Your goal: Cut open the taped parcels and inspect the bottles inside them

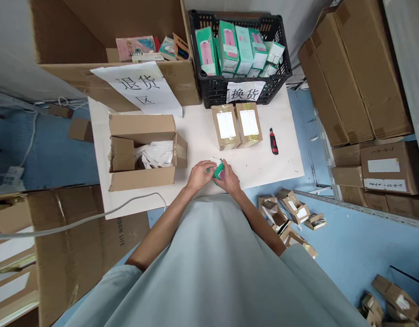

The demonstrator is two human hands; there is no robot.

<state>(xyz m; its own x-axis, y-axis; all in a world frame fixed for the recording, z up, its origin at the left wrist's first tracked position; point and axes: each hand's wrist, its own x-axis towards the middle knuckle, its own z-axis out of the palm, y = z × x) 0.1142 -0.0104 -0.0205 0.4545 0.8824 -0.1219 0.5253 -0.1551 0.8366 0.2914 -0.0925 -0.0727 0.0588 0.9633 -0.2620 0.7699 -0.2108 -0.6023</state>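
Both of my hands grip a small green product box (217,170) with a pink picture and a white end, just above the near edge of the white table (202,131). My left hand (198,175) wraps its left side with fingers curled. My right hand (229,179) closes on its right side. Two taped brown parcels (236,125) with white labels lie beyond my hands. A red and black utility knife (273,141) rests to their right.
An open cardboard box (141,152) with white wrapping stands at the left. A black crate (241,56) of green boxes and a large carton (127,50) with a paper sign stand at the back. Emptied small cartons (291,213) litter the blue floor; stacked cartons (362,77) stand right.
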